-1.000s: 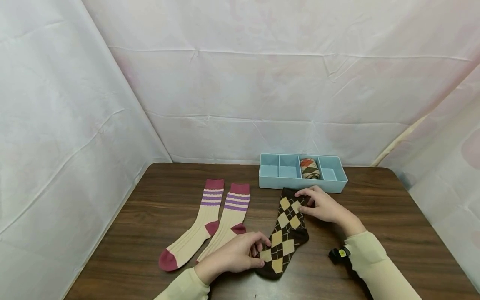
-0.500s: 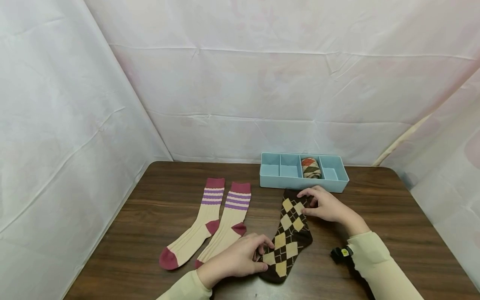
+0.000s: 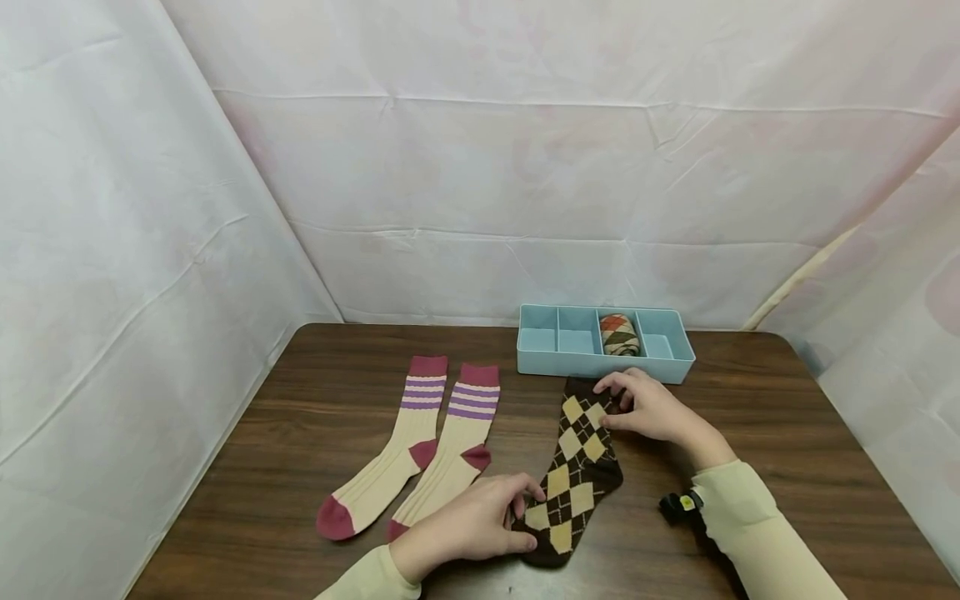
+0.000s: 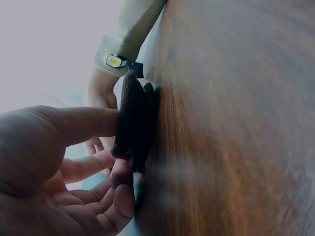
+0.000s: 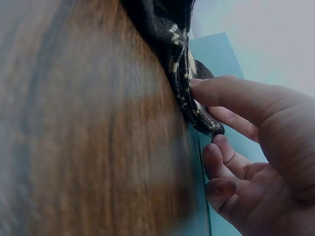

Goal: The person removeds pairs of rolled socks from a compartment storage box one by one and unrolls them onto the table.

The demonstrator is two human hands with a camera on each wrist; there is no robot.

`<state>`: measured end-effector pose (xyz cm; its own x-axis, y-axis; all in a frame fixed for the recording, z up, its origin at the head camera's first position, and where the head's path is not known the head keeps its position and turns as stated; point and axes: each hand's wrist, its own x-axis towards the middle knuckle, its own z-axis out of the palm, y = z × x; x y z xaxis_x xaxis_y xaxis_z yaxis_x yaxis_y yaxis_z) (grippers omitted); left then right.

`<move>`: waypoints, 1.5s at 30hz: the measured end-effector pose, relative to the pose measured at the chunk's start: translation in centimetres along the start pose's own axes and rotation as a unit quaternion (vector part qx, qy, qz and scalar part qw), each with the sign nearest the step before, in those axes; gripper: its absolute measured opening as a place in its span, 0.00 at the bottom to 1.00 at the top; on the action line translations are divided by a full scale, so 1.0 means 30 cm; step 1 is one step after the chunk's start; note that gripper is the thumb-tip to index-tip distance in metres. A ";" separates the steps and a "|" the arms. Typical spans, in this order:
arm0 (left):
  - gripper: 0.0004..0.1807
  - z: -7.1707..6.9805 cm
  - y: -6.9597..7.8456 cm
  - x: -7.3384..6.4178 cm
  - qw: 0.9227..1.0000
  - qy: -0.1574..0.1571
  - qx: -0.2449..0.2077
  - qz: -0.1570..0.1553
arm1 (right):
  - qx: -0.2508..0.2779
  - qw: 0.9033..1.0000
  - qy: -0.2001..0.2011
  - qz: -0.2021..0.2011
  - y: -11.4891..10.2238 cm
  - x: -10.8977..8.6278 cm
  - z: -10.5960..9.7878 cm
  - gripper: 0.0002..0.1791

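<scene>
A dark brown argyle sock (image 3: 572,454) with tan and yellow diamonds lies flat on the table, cuff toward the box. The left wrist view shows its dark toe (image 4: 132,118) as stacked layers, like a pair laid together. My left hand (image 3: 480,518) rests at the toe, thumb and forefinger touching the top and the other fingers loosely bent beside it. Up by the cuff, my right hand (image 3: 647,410) touches the sock with thumb and forefinger, its remaining fingers bent at the edge. Neither hand visibly pinches the fabric.
Two cream socks (image 3: 417,423) with maroon toes and purple stripes lie to the left, one partly behind my left hand. Beyond the argyle sock stands a light blue divided box (image 3: 562,365), with a rolled argyle sock (image 3: 619,336) in its third compartment from the left.
The argyle sock's toe and heel have shifted slightly right and nearer to me, with my left hand alongside. My right hand stays by the cuff, almost unmoved.
</scene>
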<state>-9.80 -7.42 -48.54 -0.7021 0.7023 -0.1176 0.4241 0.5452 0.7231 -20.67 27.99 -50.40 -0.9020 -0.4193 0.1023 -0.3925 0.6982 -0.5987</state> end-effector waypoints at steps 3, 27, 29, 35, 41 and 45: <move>0.26 0.002 0.002 -0.001 1.000 -0.002 -0.008 -0.005 | 0.003 1.000 0.003 0.000 -0.001 0.000 0.001 0.24; 0.23 0.021 0.032 -0.020 0.998 0.010 -0.061 0.008 | 0.023 1.000 0.001 -0.007 -0.051 -0.009 -0.021 0.23; 0.23 0.015 0.039 -0.029 0.994 0.009 -0.107 0.000 | 0.020 1.000 -0.004 -0.009 -0.065 -0.003 -0.034 0.23; 0.21 -0.030 0.053 -0.052 0.980 0.010 -0.199 -0.005 | 0.000 1.000 -0.007 -0.016 -0.124 0.028 -0.083 0.24; 0.19 -0.085 0.013 -0.082 0.975 0.020 -0.223 -0.012 | -0.012 1.000 -0.012 -0.018 -0.182 0.079 -0.080 0.25; 0.19 -0.103 -0.041 -0.111 0.978 0.027 -0.207 -0.028 | -0.014 0.999 -0.027 -0.021 -0.201 0.120 -0.039 0.25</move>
<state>-9.75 -11.85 -46.95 -0.7519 0.6448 -0.1376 0.1236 0.3429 0.9312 -21.77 22.96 -45.50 -0.8737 -0.4790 0.0843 -0.4361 0.6947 -0.5721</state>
